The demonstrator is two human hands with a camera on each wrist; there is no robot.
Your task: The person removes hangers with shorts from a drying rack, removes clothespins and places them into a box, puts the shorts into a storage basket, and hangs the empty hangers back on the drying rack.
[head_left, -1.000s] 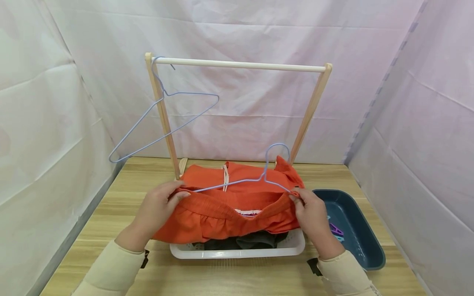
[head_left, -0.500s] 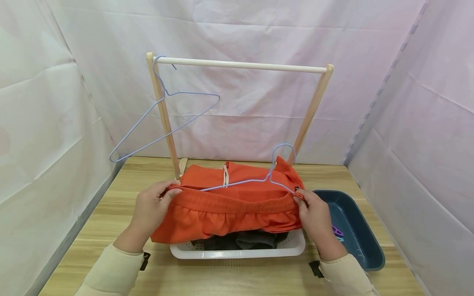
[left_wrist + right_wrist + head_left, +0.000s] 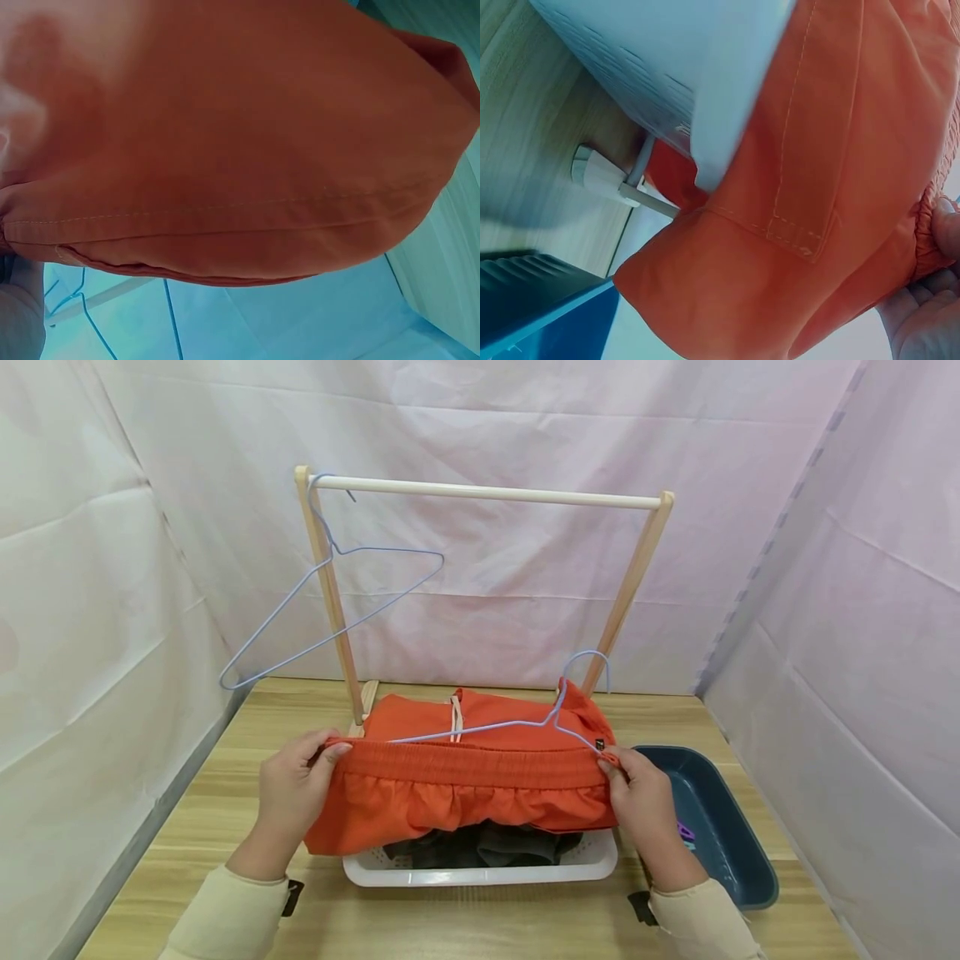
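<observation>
Orange shorts [image 3: 472, 768] with a gathered elastic waistband lie over a white basket [image 3: 480, 877]. My left hand [image 3: 296, 785] pinches the waistband's left end between thumb and fingers. At the other end, my right hand [image 3: 641, 797] grips the band beside a small black tag. A blue wire hanger [image 3: 555, 714] lies at the waist opening, hook up and leaning right; its lower part is hidden by the cloth. A pale drawstring [image 3: 456, 718] shows on the orange cloth behind it. The left wrist view is mostly filled by the shorts [image 3: 240, 150]; the right wrist view shows a stitched seam.
Behind stands a wooden rack with a white rail [image 3: 480, 491]. An identical blue hanger [image 3: 330, 635] hangs at its left end. Dark grey cloth [image 3: 487, 847] fills the basket. A dark blue tray [image 3: 727, 827] with clips [image 3: 684, 832] sits at the right.
My left hand has moved left and my right hand slightly right, stretching the waistband straight. The sagging opening has closed up, and the hanger's hook has shifted right.
</observation>
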